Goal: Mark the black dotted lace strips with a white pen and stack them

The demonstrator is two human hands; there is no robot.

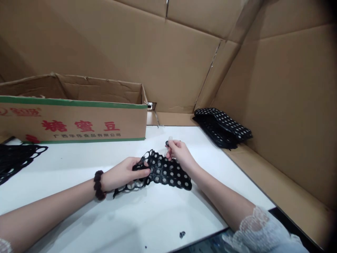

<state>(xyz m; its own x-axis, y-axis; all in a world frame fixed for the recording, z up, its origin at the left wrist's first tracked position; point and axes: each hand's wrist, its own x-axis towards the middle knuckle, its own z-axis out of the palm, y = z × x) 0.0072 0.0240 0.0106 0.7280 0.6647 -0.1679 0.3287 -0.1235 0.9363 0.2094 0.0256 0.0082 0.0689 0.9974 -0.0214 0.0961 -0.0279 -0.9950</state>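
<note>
A black sheet (171,174) dotted with rows of pale round spots lies on the white table. Its left end is an open lattice of larger rings. My left hand (125,173) is closed on that lattice end, thumb on top. Above the sheet's upper edge, my right hand (181,151) pinches a small black round piece (167,143). A narrow translucent strip (170,138) shows at the same fingertips; whether it is joined to the black piece I cannot tell.
An open cardboard box (86,121) with red lettering stands back left. Black ring lattice (18,158) lies at the left edge. Folded dotted black sheets (223,126) are stacked back right. A small black scrap (182,234) lies near the front edge. Cardboard walls (158,52) enclose the table.
</note>
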